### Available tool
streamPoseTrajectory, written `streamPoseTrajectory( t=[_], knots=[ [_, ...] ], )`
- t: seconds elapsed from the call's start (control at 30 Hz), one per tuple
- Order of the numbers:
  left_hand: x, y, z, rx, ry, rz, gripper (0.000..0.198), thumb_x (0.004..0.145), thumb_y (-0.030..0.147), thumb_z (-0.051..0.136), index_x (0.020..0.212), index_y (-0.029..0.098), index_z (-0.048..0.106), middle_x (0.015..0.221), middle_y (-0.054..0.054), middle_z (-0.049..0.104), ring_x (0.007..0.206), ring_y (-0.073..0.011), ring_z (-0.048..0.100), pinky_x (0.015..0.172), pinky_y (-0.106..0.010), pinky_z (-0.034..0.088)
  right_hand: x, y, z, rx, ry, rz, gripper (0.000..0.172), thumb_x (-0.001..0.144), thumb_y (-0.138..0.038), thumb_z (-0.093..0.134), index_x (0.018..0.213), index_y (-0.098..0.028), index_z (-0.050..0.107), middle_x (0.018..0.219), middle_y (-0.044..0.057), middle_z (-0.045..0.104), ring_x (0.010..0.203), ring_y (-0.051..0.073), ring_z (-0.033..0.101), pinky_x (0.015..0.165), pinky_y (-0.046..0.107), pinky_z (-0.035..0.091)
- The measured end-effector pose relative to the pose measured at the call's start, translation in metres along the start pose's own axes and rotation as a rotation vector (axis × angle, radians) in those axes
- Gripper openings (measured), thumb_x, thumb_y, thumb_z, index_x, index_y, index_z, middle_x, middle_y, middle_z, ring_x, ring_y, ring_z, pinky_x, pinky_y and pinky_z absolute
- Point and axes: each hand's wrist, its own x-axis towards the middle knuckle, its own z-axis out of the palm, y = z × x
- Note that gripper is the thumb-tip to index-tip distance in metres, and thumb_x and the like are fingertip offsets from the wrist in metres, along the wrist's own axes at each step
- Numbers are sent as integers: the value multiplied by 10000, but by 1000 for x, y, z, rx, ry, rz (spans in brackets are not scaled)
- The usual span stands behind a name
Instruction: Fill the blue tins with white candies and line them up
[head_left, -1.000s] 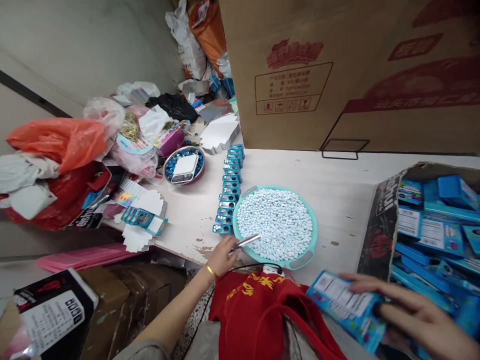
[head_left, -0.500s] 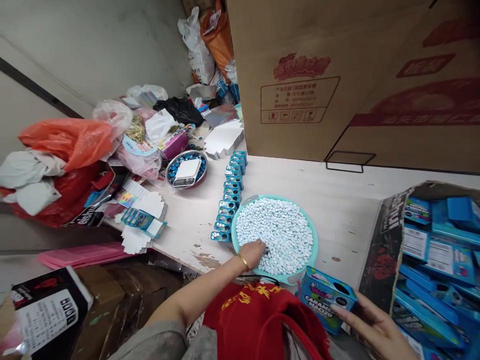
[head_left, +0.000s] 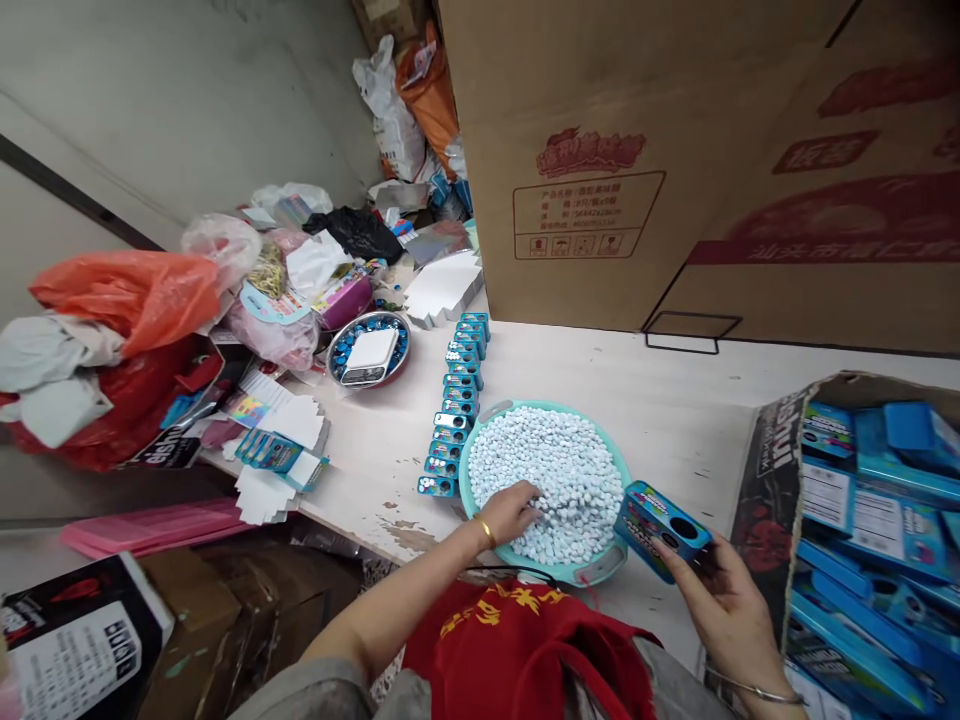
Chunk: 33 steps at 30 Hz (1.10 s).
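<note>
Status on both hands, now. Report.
Left hand in pale blue candies, teal round tray. Right hand gripping blue printed box, beside tray. Row of small blue boxes along tray's left side.

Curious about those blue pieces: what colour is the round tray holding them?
The tray is pale turquoise, clearest in the head view.

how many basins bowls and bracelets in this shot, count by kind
teal plastic basin: 1
metal bowl: 1
gold bangle: 1
silver chain bracelet: 1
total: 4
</note>
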Motion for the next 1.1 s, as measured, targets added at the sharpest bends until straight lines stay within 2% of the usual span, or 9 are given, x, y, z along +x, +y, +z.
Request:
streamPoseTrajectory(
  t=[0.17,0.27,0.37,0.57,0.73,0.8,0.87,1.0,1.1],
  knots=[
    [-22,16,-70,-57,54,198,244,914,313,479,1108,168,512,1031,-85,593,928,-177,558,833,-287,437,8,-3,-3,-351,3,-189,457,795,-480,577,1138,-176,579,1065,105,645,809,208,637,653,288,528],
    [-26,40,-107,31,-33,249,254,930,318,445,1135,183,510,1076,-89,593,998,-185,553,872,-287,429,11,-6,8,-442,-69,-328,381,859,-426,494,1160,-201,555,1083,105,632,934,242,628,738,335,527],
    [-22,64,-130,228,-138,285,216,909,261,473,1109,199,525,1080,-72,597,1020,-197,562,850,-291,443,12,-7,25,-471,-125,-461,343,896,-364,443,1194,-217,526,1112,96,626,1023,248,608,829,375,515],
    [-18,114,-142,635,-218,223,162,872,162,466,1018,153,537,977,-98,602,841,-236,630,642,-327,484,11,-7,49,-491,-169,-606,350,914,-293,423,1251,-218,482,1156,92,623,1072,242,598,882,402,516],
    [-25,145,-134,730,-166,200,219,930,148,337,959,121,552,890,-120,589,838,-247,622,648,-348,490,11,-2,58,-465,-198,-608,346,912,-281,432,1249,-217,479,1163,91,620,1083,233,596,896,402,521],
    [-26,140,-135,726,-154,195,222,934,155,336,948,129,557,898,-110,589,855,-245,613,667,-346,488,13,0,59,-451,-186,-602,346,914,-285,429,1249,-212,477,1167,97,616,1090,235,591,901,405,518],
    [-27,121,-137,673,-134,183,188,932,171,366,974,155,549,924,-84,589,865,-230,606,691,-338,486,15,2,57,-437,-160,-578,349,912,-295,428,1246,-206,479,1161,105,613,1086,241,591,901,412,515],
    [-24,47,-128,513,-22,-3,154,915,207,434,1044,199,517,1039,-61,571,967,-198,575,791,-307,472,21,1,44,-401,-100,-487,343,902,-327,443,1215,-198,498,1118,108,615,1038,241,600,892,407,508],
    [-14,-3,-96,477,-53,-161,180,885,109,410,1005,173,528,1048,-92,561,1008,-218,557,842,-340,457,25,-3,32,-376,-49,-425,352,891,-367,477,1195,-191,508,1093,110,617,1007,238,604,868,386,509]
  ],
)
